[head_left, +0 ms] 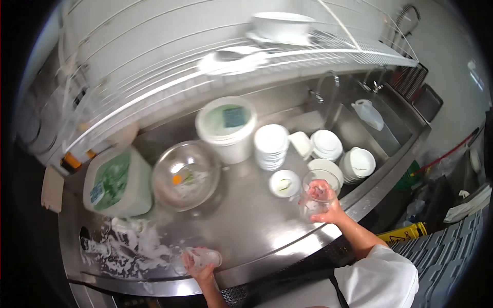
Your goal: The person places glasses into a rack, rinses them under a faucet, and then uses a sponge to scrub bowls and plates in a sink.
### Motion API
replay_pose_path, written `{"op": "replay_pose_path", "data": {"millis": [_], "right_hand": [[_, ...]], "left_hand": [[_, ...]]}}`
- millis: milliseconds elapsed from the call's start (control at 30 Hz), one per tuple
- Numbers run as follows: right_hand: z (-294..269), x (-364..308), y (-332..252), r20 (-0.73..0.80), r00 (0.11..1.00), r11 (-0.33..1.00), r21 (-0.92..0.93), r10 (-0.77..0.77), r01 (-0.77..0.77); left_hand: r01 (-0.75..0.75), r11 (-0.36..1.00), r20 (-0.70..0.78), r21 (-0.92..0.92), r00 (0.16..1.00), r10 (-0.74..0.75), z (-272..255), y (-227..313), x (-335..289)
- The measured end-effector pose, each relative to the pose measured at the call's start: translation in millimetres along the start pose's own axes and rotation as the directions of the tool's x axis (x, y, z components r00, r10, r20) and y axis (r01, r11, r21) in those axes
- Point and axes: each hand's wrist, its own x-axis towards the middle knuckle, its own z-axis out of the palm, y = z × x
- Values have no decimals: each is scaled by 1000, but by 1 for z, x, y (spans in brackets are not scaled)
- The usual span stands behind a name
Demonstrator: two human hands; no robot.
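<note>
Low over the front of the steel counter (241, 215), my left hand (195, 264) is closed around a small clear drinking glass (212, 256) lying tilted on its side. On the right, my right hand (322, 192) grips a larger clear cup (309, 205), with fingers showing through its wall. Just beyond that cup are a small white bowl (283, 184) with a green scrap in it and a white plate (331, 167), partly hidden by the cup. White foam (136, 249) spreads across the counter to the left of my left hand.
Behind stand a metal bowl (167, 177) holding food scraps, a white bucket (226, 143) with a blue-green pad, and a tub (138, 197) of green liquid. Stacked white dishes (271, 149) sit before the sink (354, 133). A wire shelf (169, 77) overhangs the counter.
</note>
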Motion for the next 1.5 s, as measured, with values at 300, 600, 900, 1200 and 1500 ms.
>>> {"op": "replay_pose_path", "data": {"millis": [300,600,900,1200,1500], "right_hand": [[-221,13,-9,-136,984,989,106,116,-102],[-412,1,-4,-545,838,986,-125,24,-110],[-566,-11,-30,-431,895,931,-360,-113,-55],[-664,31,40,-178,968,945,-245,178,-219],[-716,92,154,137,983,924,-377,120,-60]], "left_hand": [[8,958,-73,286,997,13,188,-39,-79],[20,840,-30,542,1000,-5,320,-45,-122],[1,978,-10,209,1000,1,435,-85,-190],[8,976,-8,216,1000,-7,511,-102,-249],[42,968,24,247,998,-50,690,-167,-243]]}}
